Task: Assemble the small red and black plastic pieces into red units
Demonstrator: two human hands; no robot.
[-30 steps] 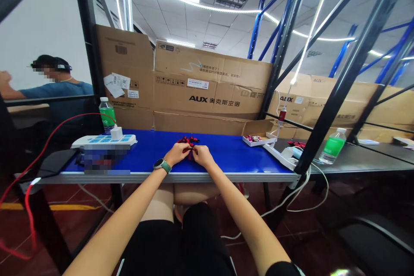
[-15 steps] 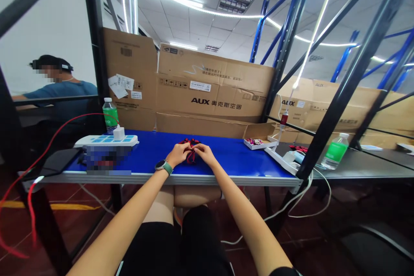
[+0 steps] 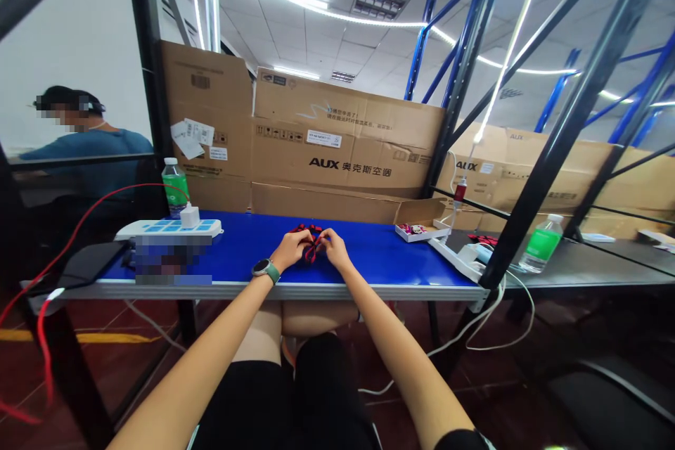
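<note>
Both of my hands meet at the middle of the blue table (image 3: pixel 380 260). My left hand (image 3: pixel 291 249), with a watch on its wrist, and my right hand (image 3: pixel 333 247) are both pinched on a small red and black piece (image 3: pixel 311 251) held between them just above the tabletop. A small heap of similar red and black pieces (image 3: pixel 304 230) lies right behind my fingers. What exactly the pieces are is too small to tell.
A white power strip (image 3: pixel 169 228) and a green-labelled bottle (image 3: pixel 175 187) stand at the table's left. An open small box (image 3: pixel 422 221) sits at the right, with another power strip (image 3: pixel 458 256) and a bottle (image 3: pixel 538 243). Cardboard boxes (image 3: pixel 337 148) wall the back. A person (image 3: pixel 84 140) sits at left.
My hands stay together over the same spot, fingers working the small piece slightly. The view has only shifted a little with my head.
</note>
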